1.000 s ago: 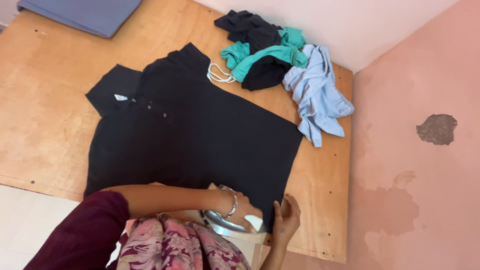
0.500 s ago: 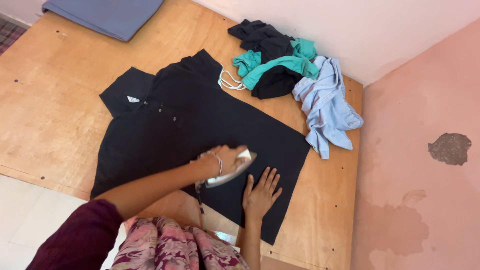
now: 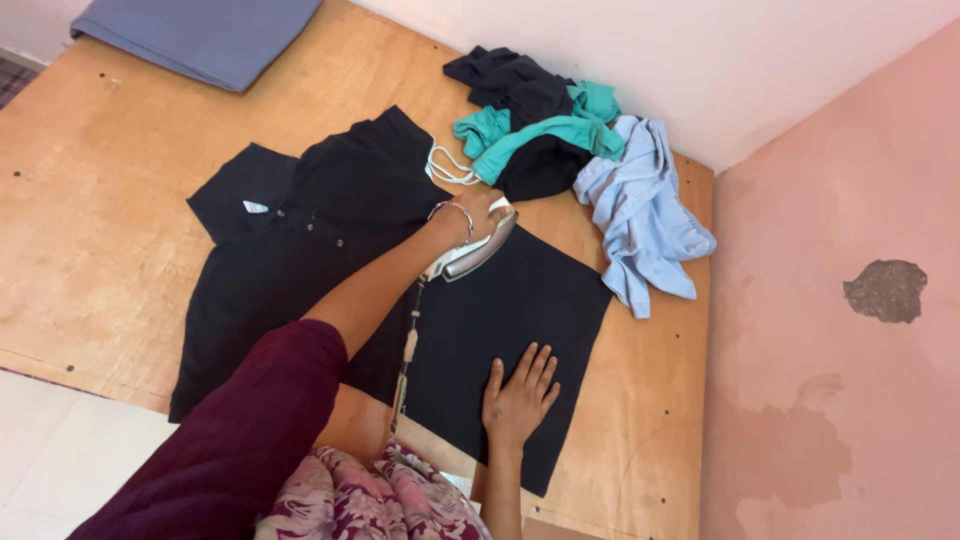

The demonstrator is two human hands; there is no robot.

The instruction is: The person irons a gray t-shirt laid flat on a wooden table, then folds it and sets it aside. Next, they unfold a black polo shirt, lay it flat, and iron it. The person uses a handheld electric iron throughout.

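Black polo shirt [image 3: 330, 260], flat on plywood worktop [image 3: 90, 230], under the iron.
Head view: I log left hand [image 3: 478, 215] gripping the iron [image 3: 475, 250] near the far edge; right hand [image 3: 518, 392] splayed flat on the near hem. Risk: the cord [image 3: 408, 345] dragging fabric, or scorching if the iron lingers.

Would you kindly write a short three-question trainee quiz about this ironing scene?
1. True or false: the right hand lies flat on the black shirt.
2. Which does the left hand grip? A) the iron B) the grey folded cloth C) the pile of clothes
3. Fill in: the iron sits near the shirt's edge closest to the ____ of clothes.

Key: 1 true; 2 A; 3 pile.
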